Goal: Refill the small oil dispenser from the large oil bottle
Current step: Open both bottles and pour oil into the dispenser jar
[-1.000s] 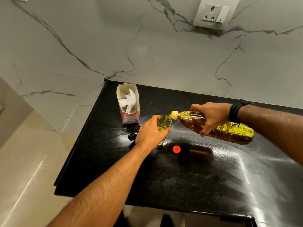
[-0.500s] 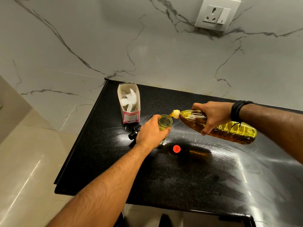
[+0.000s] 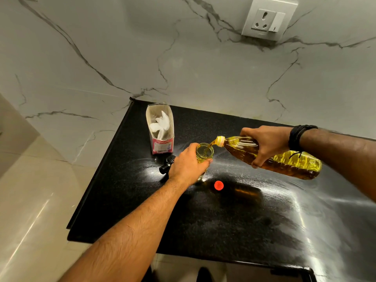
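Note:
The small glass oil dispenser stands upright on the black counter, its mouth open. My left hand wraps around its body. My right hand grips the large plastic oil bottle near its neck and holds it tilted almost level. Its yellow mouth hangs just over the dispenser's rim, and a thin stream of amber oil runs into the dispenser. The dispenser's black top lies on the counter behind my left hand. The bottle's red cap lies on the counter in front of the dispenser.
An opened pink and white carton of tissues stands at the back left of the counter. A marble wall with a socket rises behind. The counter's left edge drops to a tiled floor.
The large bottle has shifted slightly and stays tilted over the dispenser; the oil keeps flowing. My left hand has not moved on the dispenser.

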